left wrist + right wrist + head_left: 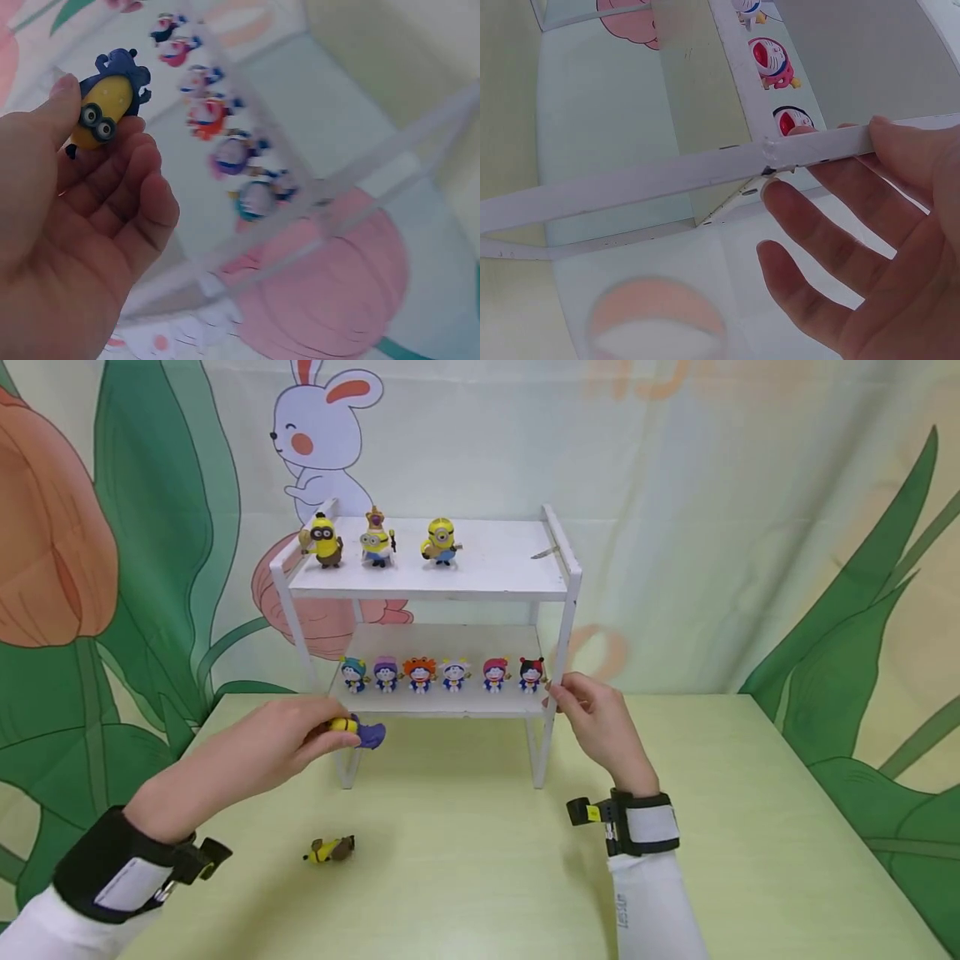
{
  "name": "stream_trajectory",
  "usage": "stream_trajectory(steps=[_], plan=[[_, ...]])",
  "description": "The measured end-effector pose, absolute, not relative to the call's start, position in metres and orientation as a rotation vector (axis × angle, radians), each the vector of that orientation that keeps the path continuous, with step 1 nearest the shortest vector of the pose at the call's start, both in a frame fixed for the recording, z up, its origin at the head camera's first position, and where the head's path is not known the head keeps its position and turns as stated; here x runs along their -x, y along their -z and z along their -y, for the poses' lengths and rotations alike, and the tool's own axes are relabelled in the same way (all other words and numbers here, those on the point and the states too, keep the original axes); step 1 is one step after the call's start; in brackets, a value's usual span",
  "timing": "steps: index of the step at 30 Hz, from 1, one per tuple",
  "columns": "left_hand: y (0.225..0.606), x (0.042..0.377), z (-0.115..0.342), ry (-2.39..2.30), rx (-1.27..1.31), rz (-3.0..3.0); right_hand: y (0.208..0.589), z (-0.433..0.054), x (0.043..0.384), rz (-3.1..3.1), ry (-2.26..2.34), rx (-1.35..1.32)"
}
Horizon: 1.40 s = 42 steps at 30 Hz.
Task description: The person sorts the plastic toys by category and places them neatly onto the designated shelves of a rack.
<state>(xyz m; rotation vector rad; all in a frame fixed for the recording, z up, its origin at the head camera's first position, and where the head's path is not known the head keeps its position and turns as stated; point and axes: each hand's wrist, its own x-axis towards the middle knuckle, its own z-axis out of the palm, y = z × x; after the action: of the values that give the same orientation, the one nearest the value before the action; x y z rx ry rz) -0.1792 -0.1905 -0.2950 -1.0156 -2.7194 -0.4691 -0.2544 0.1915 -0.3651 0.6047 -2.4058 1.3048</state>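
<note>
My left hand [300,727] pinches a yellow minion figure [105,112] with a dark blue-purple body between thumb and fingers, in front of the shelf's lower left side. In the left wrist view its two goggled eyes show, the head tilted downward. My right hand [600,718] holds the front right leg [667,176] of the white shelf [427,592], thumb on one side and index finger behind, the other fingers spread loosely. Beside those fingertips, on the lower tier, stands a Doraemon figure [532,675] in a red-and-black hat. Another minion figure [330,849] lies on its side on the table.
On the top tier stand three minion figures [377,539], left of a dark mark [545,552]. A row of several Doraemon figures [420,675] in different hats lines the lower tier's front. The light green table [465,893] carries the shelf; a printed curtain [712,527] hangs behind.
</note>
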Motion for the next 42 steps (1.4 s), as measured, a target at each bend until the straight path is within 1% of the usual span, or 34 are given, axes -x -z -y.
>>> stream_trajectory(steps=[8,10,16,20,31,36,42], plan=[[0.23,0.191,0.144,0.477,1.126,2.571,0.366,-0.189,0.256,2.414,-1.301,-0.604],[0.213,0.195,0.133,0.469,1.116,2.548,0.365,-0.189,0.256,2.412,-1.298,-0.604],[0.166,0.204,0.106,0.393,0.957,2.666,0.365,-0.188,0.255,2.408,-1.311,-0.602],[0.143,0.211,0.092,0.313,0.861,2.737,0.366,-0.188,0.254,2.405,-1.315,-0.602],[0.11,0.246,0.056,0.117,0.708,2.878,0.366,-0.186,0.252,2.395,-1.318,-0.598],[0.104,0.263,0.049,0.041,0.662,2.974,0.366,-0.185,0.25,2.398,-1.335,-0.605],[0.104,0.277,0.04,-0.046,0.676,2.975,0.366,-0.183,0.247,2.391,-1.365,-0.596]])
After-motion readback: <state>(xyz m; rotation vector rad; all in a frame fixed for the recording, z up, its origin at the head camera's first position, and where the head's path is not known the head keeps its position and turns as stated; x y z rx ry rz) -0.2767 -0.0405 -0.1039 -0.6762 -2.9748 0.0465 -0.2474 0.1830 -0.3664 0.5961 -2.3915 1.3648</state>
